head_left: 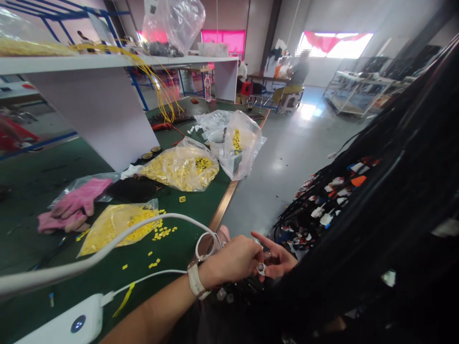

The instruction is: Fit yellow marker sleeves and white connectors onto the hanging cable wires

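Note:
My left hand (234, 260), with a white wrist strap, is closed in a pinch on a small white connector (261, 269) at the end of a black cable. My right hand (278, 258) meets it from the right, fingers curled about the same connector, index finger stretched out. A thick bundle of black cables (376, 205) with white, red and orange connector ends runs from upper right down across my lap. Both hands hover just off the edge of the green table (172, 258).
Clear bags of small yellow parts (179, 167) (118, 224) lie on the table, loose yellow bits beside them. Pink gloves (77, 203) lie at left. A white power bank (71, 325) and white cable sit near me. A white shelf stands behind. A person sits far back.

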`<state>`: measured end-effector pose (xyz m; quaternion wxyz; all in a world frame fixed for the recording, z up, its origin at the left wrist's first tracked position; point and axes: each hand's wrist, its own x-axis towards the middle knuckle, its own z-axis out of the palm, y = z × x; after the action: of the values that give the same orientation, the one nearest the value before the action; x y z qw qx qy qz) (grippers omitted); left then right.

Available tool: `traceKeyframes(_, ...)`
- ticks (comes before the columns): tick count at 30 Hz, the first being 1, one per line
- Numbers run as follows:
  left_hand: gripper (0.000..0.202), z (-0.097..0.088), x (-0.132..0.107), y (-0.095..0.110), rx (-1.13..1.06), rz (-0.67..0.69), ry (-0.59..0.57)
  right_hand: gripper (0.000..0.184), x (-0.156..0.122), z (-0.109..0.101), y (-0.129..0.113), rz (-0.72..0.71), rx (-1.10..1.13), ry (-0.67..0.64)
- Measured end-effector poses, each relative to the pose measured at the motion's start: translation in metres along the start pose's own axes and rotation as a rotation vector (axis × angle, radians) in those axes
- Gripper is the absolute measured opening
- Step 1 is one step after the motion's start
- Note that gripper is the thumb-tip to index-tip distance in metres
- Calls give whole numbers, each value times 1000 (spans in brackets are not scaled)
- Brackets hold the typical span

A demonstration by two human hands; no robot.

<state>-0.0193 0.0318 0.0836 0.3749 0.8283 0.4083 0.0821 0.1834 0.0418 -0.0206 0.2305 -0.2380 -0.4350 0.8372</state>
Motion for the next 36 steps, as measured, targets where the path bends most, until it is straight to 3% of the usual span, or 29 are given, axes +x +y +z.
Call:
traceKeyframes(5,14,-3,1,6,9,-46,50,110,1,-7,4,9,1,-2)
traceKeyframes(14,11,8,5,-8,-154,-4,89,108,1,-11,6,-8,4,13)
traceKeyframes(36,8,11,4,-3,-31,-5,89,102,4,-7,7,11,25,51)
